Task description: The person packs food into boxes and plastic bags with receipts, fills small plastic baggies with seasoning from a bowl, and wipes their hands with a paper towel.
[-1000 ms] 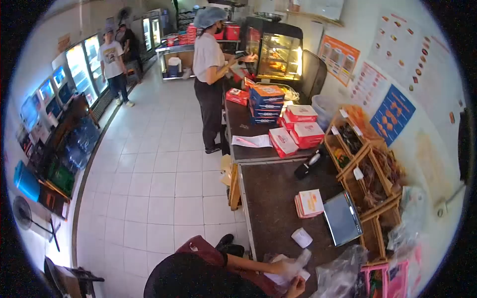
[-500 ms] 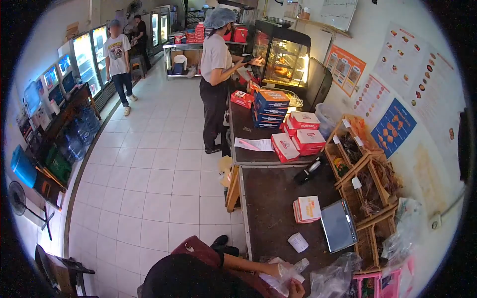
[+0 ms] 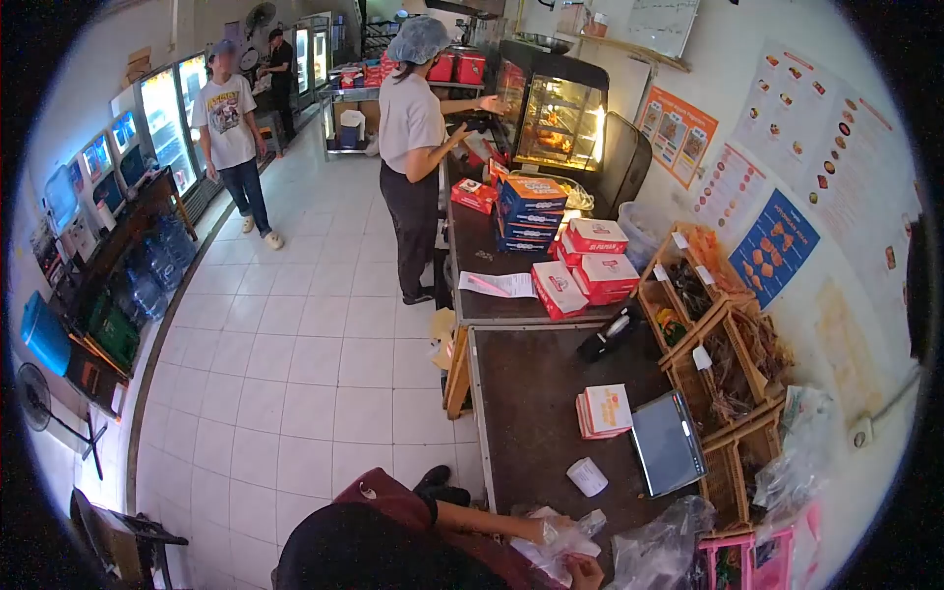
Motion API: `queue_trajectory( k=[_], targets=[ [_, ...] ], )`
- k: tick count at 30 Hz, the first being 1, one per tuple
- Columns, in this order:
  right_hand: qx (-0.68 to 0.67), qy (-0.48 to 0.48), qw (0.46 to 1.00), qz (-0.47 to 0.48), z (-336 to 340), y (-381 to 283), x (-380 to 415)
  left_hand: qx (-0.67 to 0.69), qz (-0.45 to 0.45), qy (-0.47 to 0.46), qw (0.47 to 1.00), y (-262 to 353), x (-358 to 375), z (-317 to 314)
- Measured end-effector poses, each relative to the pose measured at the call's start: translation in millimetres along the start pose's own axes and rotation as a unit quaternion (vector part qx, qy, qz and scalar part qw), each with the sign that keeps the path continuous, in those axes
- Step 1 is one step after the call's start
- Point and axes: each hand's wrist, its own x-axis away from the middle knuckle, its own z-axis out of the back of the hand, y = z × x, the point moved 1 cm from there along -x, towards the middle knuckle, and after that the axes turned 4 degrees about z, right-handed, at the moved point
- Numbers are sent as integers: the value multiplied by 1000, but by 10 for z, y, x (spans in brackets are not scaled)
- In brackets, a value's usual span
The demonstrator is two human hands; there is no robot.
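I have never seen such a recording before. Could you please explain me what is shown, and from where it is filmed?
There is no machine here, only a person's bare hands. One camera, worn on that person's head, looks forward and down. Near the bottom, the left hand and right hand hold thin clear plastic between them, with something white. On the dark counter lie a white roll, a red-and-white stack and a flat screen.
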Motion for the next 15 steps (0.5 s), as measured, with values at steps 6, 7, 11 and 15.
queue_trajectory(
  k=[6, 7, 11, 15],
  targets=[
    [47, -21, 999, 12, -65, -261, -1, 2, -10, -2, 1000, -24, -42, -34],
    [35, -23, 999, 6, -25, -152, -21, 4, -12, -3, 1000, -36, -42, -29],
    [-6, -35, 999, -14, 44, -10, -56, 1, -14, -2, 1000, -59, -29, -28],
    [-27, -44, 998, -21, -27, -220, -27, 2, -19, 1, 1000, -95, -21, -17]
  ],
)
